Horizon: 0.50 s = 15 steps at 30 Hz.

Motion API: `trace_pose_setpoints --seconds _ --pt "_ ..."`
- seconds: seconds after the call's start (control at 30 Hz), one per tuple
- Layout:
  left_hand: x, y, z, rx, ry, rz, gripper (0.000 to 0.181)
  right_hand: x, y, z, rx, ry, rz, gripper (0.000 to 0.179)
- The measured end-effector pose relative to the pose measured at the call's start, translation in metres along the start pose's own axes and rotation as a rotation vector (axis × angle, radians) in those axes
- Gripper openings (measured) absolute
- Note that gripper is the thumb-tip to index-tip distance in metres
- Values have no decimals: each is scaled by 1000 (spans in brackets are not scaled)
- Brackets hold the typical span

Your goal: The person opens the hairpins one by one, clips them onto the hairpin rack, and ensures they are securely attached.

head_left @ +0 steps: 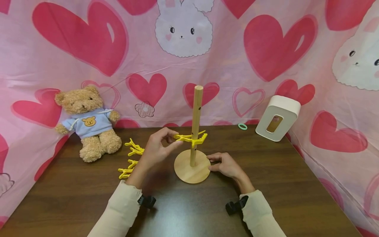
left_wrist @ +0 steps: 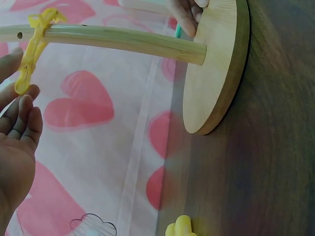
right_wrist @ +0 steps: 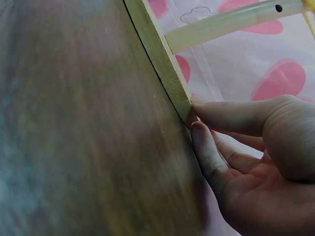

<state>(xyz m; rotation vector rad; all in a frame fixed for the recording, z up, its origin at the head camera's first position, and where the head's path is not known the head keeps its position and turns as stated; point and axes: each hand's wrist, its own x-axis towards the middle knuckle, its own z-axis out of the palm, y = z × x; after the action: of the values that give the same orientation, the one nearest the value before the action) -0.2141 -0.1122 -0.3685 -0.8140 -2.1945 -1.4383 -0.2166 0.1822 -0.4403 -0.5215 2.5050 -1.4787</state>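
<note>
In the head view a wooden post (head_left: 196, 112) with small dark holes stands upright on a round wooden base (head_left: 189, 175). My left hand (head_left: 156, 147) pinches the handle end of a yellow clothespin (head_left: 199, 142) between thumb and fingers. Its jaws lie across the post, around mid-height. The left wrist view shows that clothespin (left_wrist: 32, 58) with its far end at the post. Low on the right, my right hand (head_left: 226, 166) holds the rim of the base. In the right wrist view its thumb and fingers pinch the base's edge (right_wrist: 160, 64).
Several more yellow clothespins (head_left: 134, 150) lie on the brown table (head_left: 266, 181), partly behind my left hand. A teddy bear (head_left: 94, 126) in a blue top sits at the back left. A mint-green ring (head_left: 242, 126) and a white box with an oval opening (head_left: 284, 108) are at the back right.
</note>
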Motion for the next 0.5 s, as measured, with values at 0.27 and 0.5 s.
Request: trace_pose_setpoints --seconds 0.27,0.5 --pt "-1 0 -1 -13 0 -80 30 0 -1 0 -13 -5 -3 41" --pt "-1 2 -3 -40 -28 -156 33 -1 -2 0 -6 -1 -3 42"
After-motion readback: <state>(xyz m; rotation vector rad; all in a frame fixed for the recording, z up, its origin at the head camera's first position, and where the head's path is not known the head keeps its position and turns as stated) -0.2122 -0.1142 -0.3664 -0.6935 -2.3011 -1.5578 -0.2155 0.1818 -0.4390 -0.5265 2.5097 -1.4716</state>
